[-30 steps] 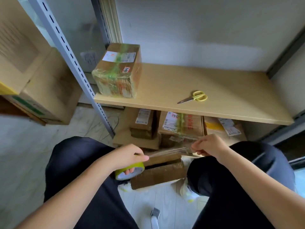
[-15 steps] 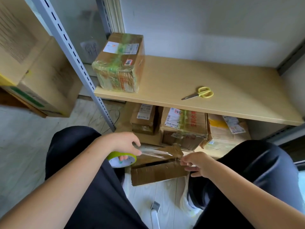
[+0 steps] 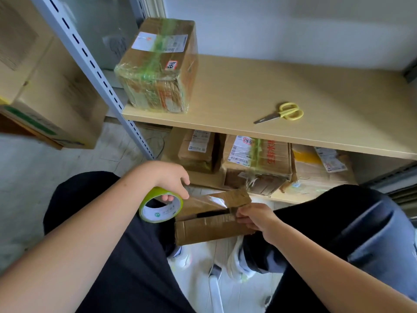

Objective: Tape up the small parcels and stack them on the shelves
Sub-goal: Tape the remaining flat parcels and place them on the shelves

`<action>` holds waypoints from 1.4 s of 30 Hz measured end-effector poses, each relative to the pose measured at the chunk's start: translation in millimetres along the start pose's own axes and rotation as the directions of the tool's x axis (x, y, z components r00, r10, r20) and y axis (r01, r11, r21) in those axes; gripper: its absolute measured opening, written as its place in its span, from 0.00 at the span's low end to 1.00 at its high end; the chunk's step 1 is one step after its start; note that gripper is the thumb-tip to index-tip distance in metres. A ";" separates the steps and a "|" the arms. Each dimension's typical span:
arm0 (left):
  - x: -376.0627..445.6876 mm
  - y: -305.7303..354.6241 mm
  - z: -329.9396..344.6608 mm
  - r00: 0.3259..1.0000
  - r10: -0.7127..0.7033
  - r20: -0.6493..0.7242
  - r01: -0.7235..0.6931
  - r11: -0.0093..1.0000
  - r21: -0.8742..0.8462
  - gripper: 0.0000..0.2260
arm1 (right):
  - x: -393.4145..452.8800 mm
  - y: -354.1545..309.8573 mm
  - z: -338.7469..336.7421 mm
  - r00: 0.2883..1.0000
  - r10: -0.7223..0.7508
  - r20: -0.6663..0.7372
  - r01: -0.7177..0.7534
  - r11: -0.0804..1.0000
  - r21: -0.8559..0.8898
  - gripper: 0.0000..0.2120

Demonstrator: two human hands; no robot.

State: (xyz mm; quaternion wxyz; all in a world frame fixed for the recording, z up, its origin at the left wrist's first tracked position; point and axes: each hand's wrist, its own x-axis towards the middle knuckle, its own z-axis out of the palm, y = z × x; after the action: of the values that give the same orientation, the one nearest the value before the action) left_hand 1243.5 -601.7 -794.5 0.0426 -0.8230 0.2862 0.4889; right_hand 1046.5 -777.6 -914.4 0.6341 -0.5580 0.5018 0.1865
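Lowered since the earlier frame, right hand [image 3: 253, 219] pinches clear tape onto the small brown cardboard parcel [image 3: 212, 219] between the knees; left hand [image 3: 170, 180] grips the green-edged tape roll [image 3: 160, 207]. Slack could wrinkle the strip.

Soft, even daylight fills the scene; the white wall [image 3: 293, 30] and the pale shelf board [image 3: 282, 91] are the brightest areas, with no hard-edged shadows on them; the space beneath the board is dimmer, and the parcels [image 3: 257, 163] stored there sit in muted shade; a bright glare patch lies on the stretched clear tape [image 3: 214, 201], and the film wrapped round the box on the shelf [image 3: 160, 66] shows a faint sheen; wide-angle distortion bends the grey upright [image 3: 94, 71] and the board's front edge; the cartons at far left [image 3: 45, 91] are smeared and soft; the scissors [image 3: 282, 112] look fairly crisp; the dark trousers [image 3: 126, 256] hold almost no detail.
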 end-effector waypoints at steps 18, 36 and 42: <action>-4.9 -17.5 7.0 0.997 0.070 -0.042 -0.068 0.996 0.058 0.30 | 18.7 -86.3 -10.6 0.851 -0.507 0.137 0.525 0.814 -0.247 0.08; -11.0 -34.5 6.9 0.997 0.034 -0.073 -0.041 0.994 -0.097 0.27 | 39.3 -15.5 69.0 0.664 -0.743 0.080 0.563 0.428 -0.707 0.24; -13.7 -44.3 14.9 0.989 0.066 -0.129 -0.080 0.991 -0.104 0.27 | 45.7 10.3 76.1 0.411 -0.912 -0.021 0.616 0.294 -0.730 0.18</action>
State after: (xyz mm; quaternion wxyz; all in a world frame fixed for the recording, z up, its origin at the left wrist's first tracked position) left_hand 1249.7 -553.7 -800.2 -0.0382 -0.8421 0.2913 0.4523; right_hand 1090.4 -721.1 -967.9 0.2859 -0.9298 0.1925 -0.1293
